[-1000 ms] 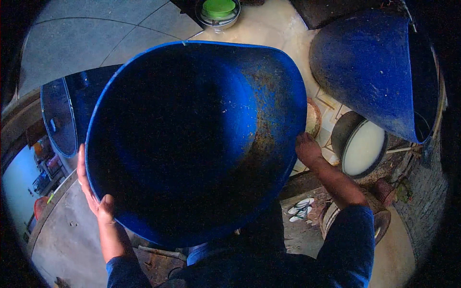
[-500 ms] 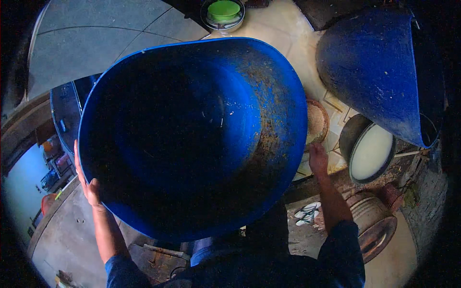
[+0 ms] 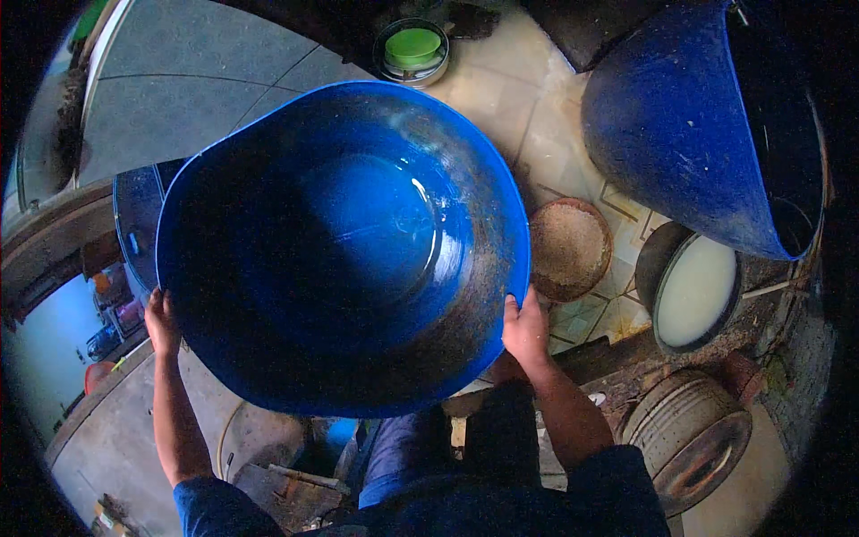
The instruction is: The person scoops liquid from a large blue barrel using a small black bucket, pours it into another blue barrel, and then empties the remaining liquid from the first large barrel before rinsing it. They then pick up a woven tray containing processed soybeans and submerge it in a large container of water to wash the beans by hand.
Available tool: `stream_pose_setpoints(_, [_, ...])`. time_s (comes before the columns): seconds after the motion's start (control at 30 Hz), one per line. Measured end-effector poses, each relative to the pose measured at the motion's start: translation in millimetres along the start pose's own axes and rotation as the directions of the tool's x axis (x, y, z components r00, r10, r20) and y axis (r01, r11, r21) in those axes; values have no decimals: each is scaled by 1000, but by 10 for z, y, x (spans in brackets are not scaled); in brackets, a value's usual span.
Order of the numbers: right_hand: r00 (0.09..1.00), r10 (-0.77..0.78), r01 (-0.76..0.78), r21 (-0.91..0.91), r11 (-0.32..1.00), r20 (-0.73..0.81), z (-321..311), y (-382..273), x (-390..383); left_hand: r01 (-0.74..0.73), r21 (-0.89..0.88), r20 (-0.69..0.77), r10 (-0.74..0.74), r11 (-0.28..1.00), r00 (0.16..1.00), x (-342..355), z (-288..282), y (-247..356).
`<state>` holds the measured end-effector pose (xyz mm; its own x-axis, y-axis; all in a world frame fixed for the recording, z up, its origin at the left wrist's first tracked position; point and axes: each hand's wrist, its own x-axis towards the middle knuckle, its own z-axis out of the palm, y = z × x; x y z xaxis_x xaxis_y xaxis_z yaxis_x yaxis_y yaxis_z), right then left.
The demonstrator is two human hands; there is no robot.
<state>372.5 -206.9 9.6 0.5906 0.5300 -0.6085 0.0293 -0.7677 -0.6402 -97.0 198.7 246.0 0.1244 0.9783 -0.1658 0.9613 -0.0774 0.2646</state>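
Note:
A large blue plastic tub [image 3: 340, 224], scuffed and stained along its inside, fills the centre, with a glint of wet on its inner bottom. My left hand [image 3: 162, 320] is closed on the tub's left rim. My right hand [image 3: 526, 327] grips the right rim, thumb on top. Just beyond that side sit a round reddish bowl of coarse pale material [image 3: 565, 249] and a dark pot filled with milky liquid [image 3: 694, 291].
Another blue barrel [image 3: 671, 143] lies tipped at the upper right. A green bowl [image 3: 412, 46] stands in a metal basin at the back. A worn ribbed drum [image 3: 682, 425] is at the lower right. Cream floor tiles [image 3: 501, 116] and a grey slab [image 3: 197, 98] lie beyond.
The tub has moved down and left and tilted to show its lit bottom, uncovering more of the reddish bowl. My right hand has shifted down and left onto the rim.

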Motion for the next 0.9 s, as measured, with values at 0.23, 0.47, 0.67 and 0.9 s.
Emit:
stream_pose_setpoints(0.23, [997,-34,28,-88,996,-69,-75,-212,35,103,230,9,-108,968,994,-59,808,-596])
stream_pose_setpoints(0.47, [988,-83,74,-71,995,-128,-136,-358,145,158,311,-101,-133,937,986,245,1253,-979])
stream_pose_setpoints(0.67, [979,-161,181,170,969,-125,-73,-48,165,62,110,-211,-38,992,977,94,1359,-864])
stream_pose_setpoints(0.9, [835,534,-371,851,373,130,335,1369,398,-100,212,113,77,972,991,-1616,2009,1031])
